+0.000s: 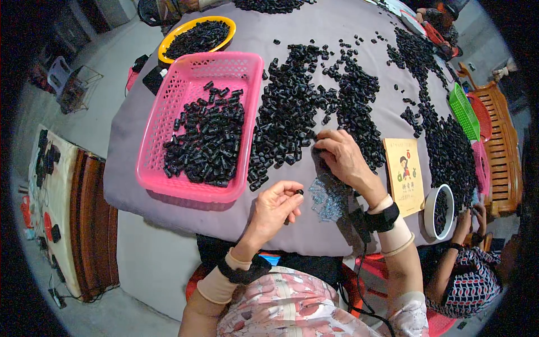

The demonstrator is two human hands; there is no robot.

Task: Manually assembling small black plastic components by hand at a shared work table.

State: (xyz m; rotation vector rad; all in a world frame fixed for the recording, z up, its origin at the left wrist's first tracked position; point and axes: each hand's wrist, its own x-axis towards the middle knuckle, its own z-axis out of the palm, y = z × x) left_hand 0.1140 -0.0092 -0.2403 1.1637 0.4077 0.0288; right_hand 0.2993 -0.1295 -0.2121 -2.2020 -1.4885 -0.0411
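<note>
My left hand (274, 210) is closed in front of the pink basket, pinching a small black cylindrical part (300, 192) between thumb and forefinger. At the near edge of a black pile, my right hand (343, 158) has its fingers bent together. Its fingertips touch the dark pieces, and what they grip is hidden. Piled black cylindrical parts (289, 106) spread over the cloth ahead of both hands. Just below my right hand lies a small heap of clear bluish pieces (327, 201). The pink basket (145, 149) on my left holds many of the black parts.
A yellow booklet (404, 194) and a white bowl (429, 210) of black parts lie to the right. Behind the pink basket stands a yellow tray (231, 28). Green basket (464, 112) is at the right edge. Another person's hands (469, 222) work beside the bowl.
</note>
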